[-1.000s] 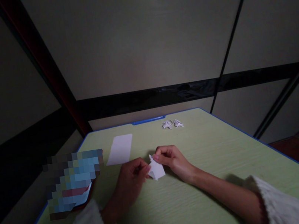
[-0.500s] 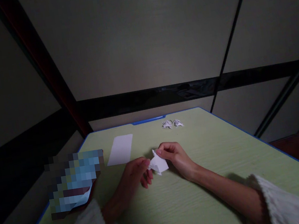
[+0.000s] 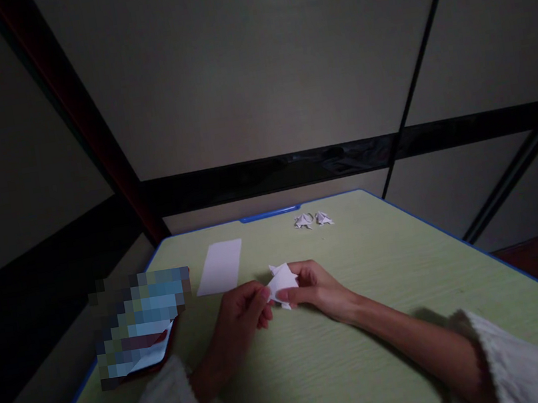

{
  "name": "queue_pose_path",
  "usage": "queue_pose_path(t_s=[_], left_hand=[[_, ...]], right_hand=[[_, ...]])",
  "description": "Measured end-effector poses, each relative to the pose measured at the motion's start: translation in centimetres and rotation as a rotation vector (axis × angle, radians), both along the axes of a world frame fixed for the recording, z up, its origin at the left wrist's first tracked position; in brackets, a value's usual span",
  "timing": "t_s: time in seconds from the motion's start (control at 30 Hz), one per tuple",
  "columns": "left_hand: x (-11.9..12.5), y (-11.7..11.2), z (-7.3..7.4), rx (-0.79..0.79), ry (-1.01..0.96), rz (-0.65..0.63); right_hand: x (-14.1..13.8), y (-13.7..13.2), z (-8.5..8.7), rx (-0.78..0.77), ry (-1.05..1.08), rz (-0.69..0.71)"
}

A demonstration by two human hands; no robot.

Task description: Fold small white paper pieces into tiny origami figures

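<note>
Between my two hands is a small piece of folded white paper (image 3: 282,278), held just above the table, with pointed flaps sticking out at its top and bottom. My left hand (image 3: 245,306) pinches its left corner between thumb and fingers. From the other side my right hand (image 3: 316,285) grips it, the thumb lying across the front and the fingers behind. Farther back on the table stand two small folded white paper figures, a left one (image 3: 303,221) and a right one (image 3: 323,218). Flat white paper (image 3: 220,267) lies to the left, beyond my left hand.
The light green table (image 3: 374,361) has a blue edge and a blue strip (image 3: 271,214) at its far side. At the left lies a device with a pixelated screen (image 3: 149,327), close to my left sleeve. Cabinet panels (image 3: 248,63) rise behind the table.
The folded paper has been turned over in my hands and shows a different face. My right thumb has moved down across its front. The left hand still pinches its left end.
</note>
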State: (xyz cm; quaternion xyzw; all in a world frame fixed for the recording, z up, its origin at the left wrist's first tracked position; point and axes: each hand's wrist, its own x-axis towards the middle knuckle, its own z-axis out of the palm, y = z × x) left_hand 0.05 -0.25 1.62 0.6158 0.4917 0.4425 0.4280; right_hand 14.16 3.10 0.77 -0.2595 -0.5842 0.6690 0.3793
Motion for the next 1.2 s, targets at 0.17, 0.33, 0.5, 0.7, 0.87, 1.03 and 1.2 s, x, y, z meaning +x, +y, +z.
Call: queue_pose_path(t_s=[0.17, 0.33, 0.5, 0.7, 0.87, 1.03, 1.2], left_hand=[[-0.2, 0.6, -1.1, -0.052, -0.066, -0.101], [-0.2, 0.7, -1.3, -0.07, -0.058, -0.14], [-0.1, 0.3, -0.9, -0.05, 0.017, -0.091], [0.1, -0.1, -0.8, -0.03, 0.068, -0.134], [0.1, 0.0, -0.8, -0.026, -0.006, -0.206], [0.0, -0.3, -0.9, -0.048, 0.036, -0.187], [0.1, -0.4, -0.7, 0.004, 0.08, -0.11]], right_hand=[[0.1, -0.1, 0.2, 0.012, -0.022, 0.004], [0.1, -0.1, 0.0, 0.014, -0.018, 0.027], [0.0, -0.1, -0.1, -0.055, 0.0, 0.001], [-0.2, 0.1, -0.6, -0.115, 0.066, -0.103], [-0.4, -0.1, -0.5, -0.202, 0.142, -0.094], [-0.7, -0.5, -0.4, -0.268, 0.197, -0.076], [-0.7, -0.3, -0.4, -0.278, 0.203, -0.113]])
